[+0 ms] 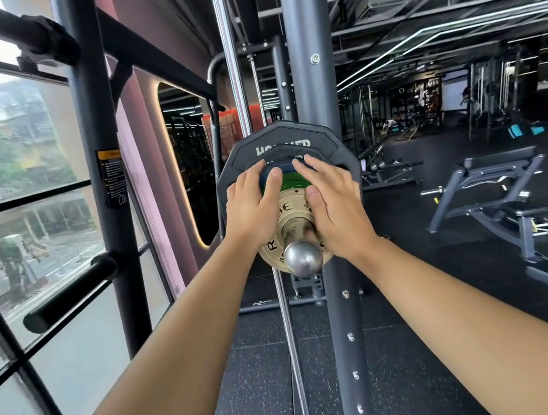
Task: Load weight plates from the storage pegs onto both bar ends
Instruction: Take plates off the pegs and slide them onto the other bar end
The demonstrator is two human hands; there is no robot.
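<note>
On the bar end (303, 259), a gold plate (288, 209) fronts larger black plates (277, 134).

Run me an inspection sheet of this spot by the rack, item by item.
Surface: black speckled rubber floor.
Job's things: chrome bar end carries a gold plate outermost, with a green plate, a blue plate and a large black plate behind it. The black peg on the left holds no plate.
Clutter: nothing seen.
Grippers: left hand and right hand rest on the stack's upper half, fingers nearly straight.
Cables: nothing seen.
Surroundings: window to the left, rack post behind the plates, bench to the right.
</note>
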